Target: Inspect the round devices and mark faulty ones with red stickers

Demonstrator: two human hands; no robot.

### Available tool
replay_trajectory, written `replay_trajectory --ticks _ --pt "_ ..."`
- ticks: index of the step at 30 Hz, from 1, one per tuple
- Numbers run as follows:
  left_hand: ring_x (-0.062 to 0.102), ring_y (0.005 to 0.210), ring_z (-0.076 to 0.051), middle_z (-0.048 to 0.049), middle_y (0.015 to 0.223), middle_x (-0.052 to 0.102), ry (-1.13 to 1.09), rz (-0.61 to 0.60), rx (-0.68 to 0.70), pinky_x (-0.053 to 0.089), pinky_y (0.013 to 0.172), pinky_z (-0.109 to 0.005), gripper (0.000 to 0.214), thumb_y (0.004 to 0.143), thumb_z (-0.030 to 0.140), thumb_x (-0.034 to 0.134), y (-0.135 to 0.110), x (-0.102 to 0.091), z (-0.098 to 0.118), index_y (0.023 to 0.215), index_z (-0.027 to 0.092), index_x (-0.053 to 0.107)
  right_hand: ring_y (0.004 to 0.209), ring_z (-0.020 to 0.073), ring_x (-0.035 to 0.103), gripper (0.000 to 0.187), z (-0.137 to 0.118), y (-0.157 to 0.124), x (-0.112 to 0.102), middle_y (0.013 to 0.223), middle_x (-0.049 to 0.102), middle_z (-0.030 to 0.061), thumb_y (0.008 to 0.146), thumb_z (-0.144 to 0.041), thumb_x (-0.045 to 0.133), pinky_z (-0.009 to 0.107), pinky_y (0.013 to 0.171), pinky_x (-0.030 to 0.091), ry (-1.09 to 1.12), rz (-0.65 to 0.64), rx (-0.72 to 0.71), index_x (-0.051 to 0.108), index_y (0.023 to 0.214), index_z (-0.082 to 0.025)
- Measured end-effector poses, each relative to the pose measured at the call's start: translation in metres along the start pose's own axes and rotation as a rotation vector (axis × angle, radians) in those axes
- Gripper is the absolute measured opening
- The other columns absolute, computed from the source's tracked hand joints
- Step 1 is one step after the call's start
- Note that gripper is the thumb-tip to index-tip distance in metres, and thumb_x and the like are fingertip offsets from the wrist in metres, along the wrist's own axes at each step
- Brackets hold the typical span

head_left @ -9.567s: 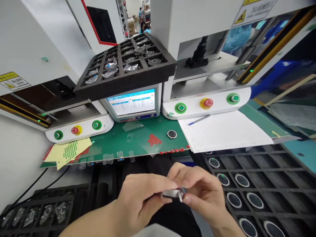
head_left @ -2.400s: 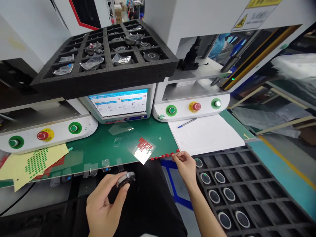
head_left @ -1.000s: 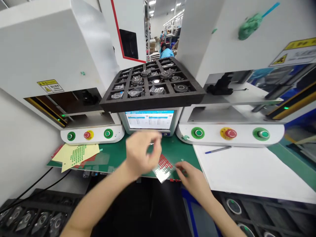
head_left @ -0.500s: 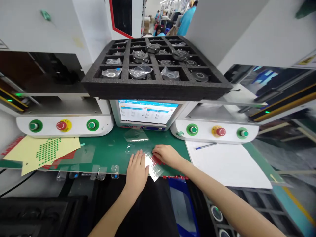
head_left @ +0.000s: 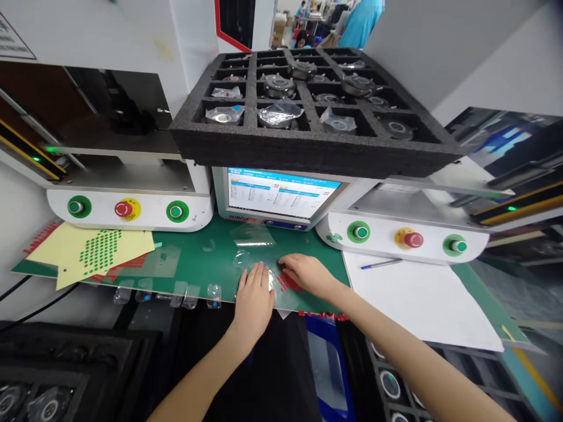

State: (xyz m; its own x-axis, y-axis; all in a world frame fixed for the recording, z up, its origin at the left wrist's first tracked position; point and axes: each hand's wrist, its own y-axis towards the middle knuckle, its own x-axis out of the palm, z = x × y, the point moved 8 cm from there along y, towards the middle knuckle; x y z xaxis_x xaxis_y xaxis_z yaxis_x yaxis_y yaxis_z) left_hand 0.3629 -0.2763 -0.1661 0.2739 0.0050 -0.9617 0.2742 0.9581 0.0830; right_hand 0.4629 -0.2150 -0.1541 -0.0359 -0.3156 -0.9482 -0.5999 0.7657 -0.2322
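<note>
Left hand [head_left: 255, 296] pressed flat, fingers together, palm down on a clear film sheet [head_left: 281, 287] carrying small red stickers [head_left: 288, 283] — an open, pinning grip, nothing clasped. Right hand [head_left: 308, 274] just beside it, fingertips curled down onto the red stickers; impossible to tell whether one is pinched. Sheet lying near the front edge of the green table [head_left: 197, 258], one corner overhanging it.

Judged by look: thin, limp, nearly weightless film, slick on the mat — likely to slide or curl unless held flat. Stickers tiny and tacky, best lifted by an edge with a fingernail; sheet best pinned on bare film beside the rows.

Further out: more loose film scraps [head_left: 248, 234] toward the screen [head_left: 281, 193], a yellow sheet of green dots [head_left: 99, 252] at left, white paper [head_left: 413, 293] with a pen [head_left: 380, 264] at right, a black foam tray [head_left: 308, 117] of round parts overhead.
</note>
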Motion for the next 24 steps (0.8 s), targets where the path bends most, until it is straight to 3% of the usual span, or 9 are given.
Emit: replay_trajectory --ticks 8,13,17,21,24 --pt "0.052 0.135 -0.032 -0.0205 0.144 0.055 -0.002 -0.019 0.007 0.045 0.112 -0.050 0.046 0.093 0.014 0.046 0.001 0.003 0.001 0.137 0.005 0.056 0.090 0.0161 0.066 0.013 0.000 -0.002 0.007 0.096 0.067 0.0034 0.099 -0.025 0.060 0.035 0.083 0.058 -0.041 -0.017 -0.089 0.066 0.098 -0.013" --pt "0.053 0.134 -0.032 -0.0209 0.143 0.056 0.019 0.003 0.021 0.046 0.111 -0.051 0.046 0.092 0.013 0.045 0.000 0.004 0.000 0.135 0.005 0.057 0.076 0.0123 0.064 0.018 -0.001 0.005 0.001 0.084 0.065 0.0002 0.098 -0.027 0.062 0.029 0.072 0.057 -0.045 0.082 -0.132 0.064 0.087 -0.013" --pt "0.059 0.129 -0.032 -0.0197 0.138 0.061 0.044 0.052 0.045 0.052 0.105 -0.051 0.045 0.087 0.009 0.047 0.002 0.002 -0.002 0.129 0.010 0.063 0.067 0.0110 0.061 0.022 -0.014 -0.010 -0.046 0.074 0.062 -0.0007 0.099 -0.024 0.057 0.024 0.062 0.052 -0.032 0.341 -0.192 0.061 0.080 -0.014" --pt "0.061 0.126 -0.033 -0.0206 0.133 0.064 0.029 0.104 0.096 0.053 0.103 -0.053 0.042 0.086 0.009 0.050 0.003 -0.010 -0.001 0.126 0.008 0.064 0.078 0.0145 0.065 0.023 -0.044 -0.072 -0.102 0.083 0.067 0.0068 0.103 -0.020 0.041 0.026 0.067 0.054 0.045 0.766 -0.213 0.062 0.093 -0.017" --pt "0.051 0.135 -0.035 -0.0187 0.142 0.058 0.015 0.147 0.127 0.048 0.108 -0.057 0.044 0.085 0.010 0.053 -0.009 -0.033 -0.003 0.128 0.009 0.061 0.069 0.0127 0.065 0.020 -0.077 -0.116 -0.104 0.075 0.067 0.0043 0.102 -0.017 0.043 0.023 0.064 0.054 0.109 0.954 -0.260 0.059 0.091 -0.019"
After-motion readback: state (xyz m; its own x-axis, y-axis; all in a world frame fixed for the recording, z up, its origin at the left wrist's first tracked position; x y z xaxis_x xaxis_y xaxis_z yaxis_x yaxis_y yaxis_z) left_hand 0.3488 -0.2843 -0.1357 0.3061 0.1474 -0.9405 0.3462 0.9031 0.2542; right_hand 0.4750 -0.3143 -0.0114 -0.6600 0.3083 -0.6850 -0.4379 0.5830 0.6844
